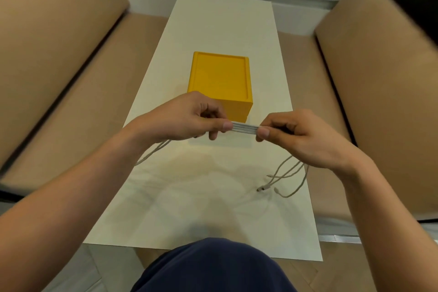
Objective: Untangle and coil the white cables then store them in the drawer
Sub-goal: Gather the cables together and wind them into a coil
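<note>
Both hands hold a bundle of thin white cables (244, 127) above the middle of the long white table (213, 216), just on the near side of a square yellow plastic drawer box (220, 76).

The left hand (189, 116) has its fingers (213, 134) curled round the bundle, with the thumb pressed flat along the top of the strands. The right hand (301, 135) mirrors it: its fingers (279, 123) are bent inward and the thumb tip clamps the strands against them. Neither hand is spread.

Between the two thumbs a short run of the cables is pulled straight, about four strands lying side by side like a flat ribbon.

From under the left hand a few strands droop toward the left edge of the table. From under the right hand more strands hang down and rest on the table near its right edge, where the loose cable ends (262, 188) with small connectors lie in slack curves.

The yellow box stands midway between the left and right edges, and the left hand covers part of its front face. Tan cushioned sofas (59, 42) flank the table on both sides, and a dark blue garment (213, 268) fills the view below the near edge.
</note>
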Motion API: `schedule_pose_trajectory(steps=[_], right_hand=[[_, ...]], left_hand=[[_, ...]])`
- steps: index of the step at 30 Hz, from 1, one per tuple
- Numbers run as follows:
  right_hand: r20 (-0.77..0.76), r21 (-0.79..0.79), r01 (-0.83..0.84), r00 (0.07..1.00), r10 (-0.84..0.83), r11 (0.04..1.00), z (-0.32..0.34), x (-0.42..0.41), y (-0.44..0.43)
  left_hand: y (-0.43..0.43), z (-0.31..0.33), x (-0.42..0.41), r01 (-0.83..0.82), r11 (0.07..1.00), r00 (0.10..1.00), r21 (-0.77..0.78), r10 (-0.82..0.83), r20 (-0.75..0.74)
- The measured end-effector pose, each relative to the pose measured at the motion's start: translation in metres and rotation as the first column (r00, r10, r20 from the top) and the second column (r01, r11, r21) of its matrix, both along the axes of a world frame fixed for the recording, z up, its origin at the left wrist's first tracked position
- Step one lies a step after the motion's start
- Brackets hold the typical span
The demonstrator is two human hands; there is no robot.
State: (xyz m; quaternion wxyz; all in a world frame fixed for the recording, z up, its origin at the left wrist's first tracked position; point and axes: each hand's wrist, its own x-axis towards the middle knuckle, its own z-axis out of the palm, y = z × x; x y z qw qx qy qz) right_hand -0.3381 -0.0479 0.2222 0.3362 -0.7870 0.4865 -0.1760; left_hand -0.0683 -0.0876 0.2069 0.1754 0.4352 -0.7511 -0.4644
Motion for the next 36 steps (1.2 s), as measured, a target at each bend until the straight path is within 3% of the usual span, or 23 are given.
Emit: schedule_pose_trajectory(steps=[2,5,8,10,13,15,19,21,26,28,30,32,36], right_hand=[[0.001,-0.003,-0.01,1.0,0.01,1.0,-0.007,-0.002,-0.002],[-0.042,-0.06,0.066,0.997,-0.068,0.996,-0.028,-0.003,-0.013],[-0.086,-0.141,0.055,0.994,-0.067,0.989,-0.033,0.005,-0.01],[-0.064,-0.173,-0.038,0.998,0.027,0.984,-0.027,0.013,-0.002],[0.051,-0.125,0.036,0.998,-0.03,0.992,-0.036,0.004,-0.007],[0.015,-0.108,0.082,0.997,-0.081,0.991,-0.047,-0.003,-0.017],[-0.053,-0.145,0.1,0.993,-0.109,0.984,-0.042,-0.012,-0.021],[-0.069,-0.111,0.04,0.996,-0.048,0.993,-0.028,-0.017,-0.018],[-0.214,0.037,-0.064,0.974,0.071,0.997,-0.001,-0.025,-0.025],[-0.275,0.021,-0.088,0.957,0.09,0.996,0.004,-0.03,-0.028],[-0.358,-0.18,-0.126,0.932,0.054,0.976,0.001,-0.028,-0.03],[-0.371,-0.417,-0.164,0.929,-0.003,0.894,-0.011,-0.023,-0.031],[-0.344,-0.643,-0.17,0.935,-0.083,0.747,-0.032,-0.019,-0.035]], left_hand=[[-0.001,0.001,-0.002,0.055,0.997,0.997,0.044,-0.058,0.052],[-0.001,0.003,-0.01,0.115,0.989,0.993,0.097,-0.114,-0.014],[-0.007,-0.007,-0.009,0.041,0.997,0.999,0.061,-0.04,-0.015],[-0.011,-0.014,-0.005,0.017,0.999,0.998,0.04,-0.019,0.056],[-0.01,-0.014,-0.006,0.03,0.999,0.998,0.043,-0.032,0.062],[-0.008,-0.011,-0.009,0.065,0.996,0.997,0.058,-0.067,0.034],[-0.009,-0.012,-0.003,0.085,0.969,0.996,0.23,-0.08,-0.031],[-0.01,-0.015,0.0,0.092,0.956,0.995,0.278,-0.099,0.012],[-0.008,-0.016,-0.012,0.056,0.998,0.983,0.021,-0.059,0.174],[-0.003,-0.013,-0.012,0.03,0.995,0.981,-0.093,-0.011,0.195],[0.002,-0.011,-0.009,0.009,0.978,0.977,-0.209,0.036,0.211],[0.004,-0.009,-0.007,0.001,0.948,0.973,-0.318,0.073,0.221],[0.001,-0.014,-0.003,-0.026,0.85,0.966,-0.527,0.157,0.205]])
